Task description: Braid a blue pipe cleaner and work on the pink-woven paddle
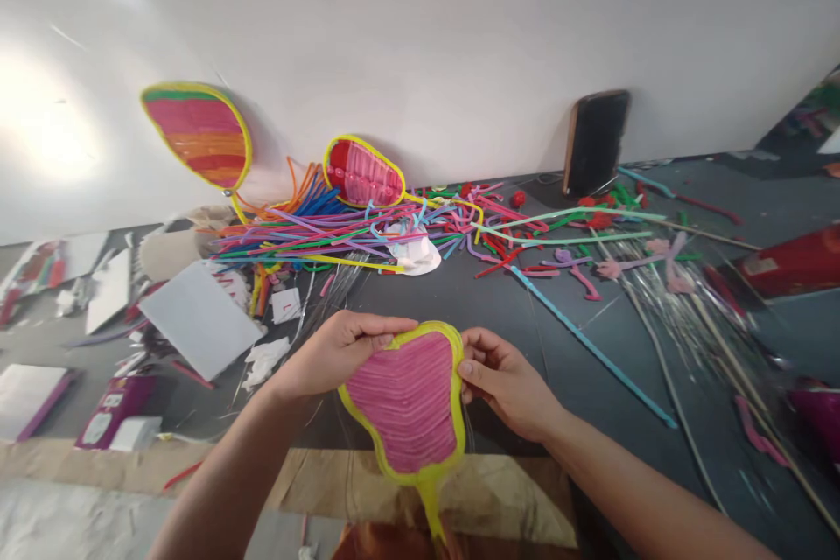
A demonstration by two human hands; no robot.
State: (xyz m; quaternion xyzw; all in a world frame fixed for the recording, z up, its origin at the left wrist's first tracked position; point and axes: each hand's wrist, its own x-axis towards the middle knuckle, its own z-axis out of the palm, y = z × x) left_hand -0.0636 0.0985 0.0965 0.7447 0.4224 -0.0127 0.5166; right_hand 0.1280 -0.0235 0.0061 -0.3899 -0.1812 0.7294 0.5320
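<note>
A pink, petal-shaped panel (403,402) with a fuzzy yellow pipe-cleaner rim and a yellow stem is held up near the table's front edge. My left hand (338,356) pinches its upper left rim, thumb in front. On the upper right rim, my right hand (502,381) is closed, thumb and fingertips against the yellow edging. The stem's lower end runs down out of the view. Two similar yellow-rimmed pieces lean on the wall: a striped one (203,136) in pink, orange and green, and a smaller red-and-pink one (364,175).
Beyond my hands lies a long heap of coloured pipe cleaners (315,232). A phone (597,143) props against the wall. At left sit a white square board (200,319) and a purple box (115,409). Thin rods and clear strips (696,315) spread at right, near a red object (797,262).
</note>
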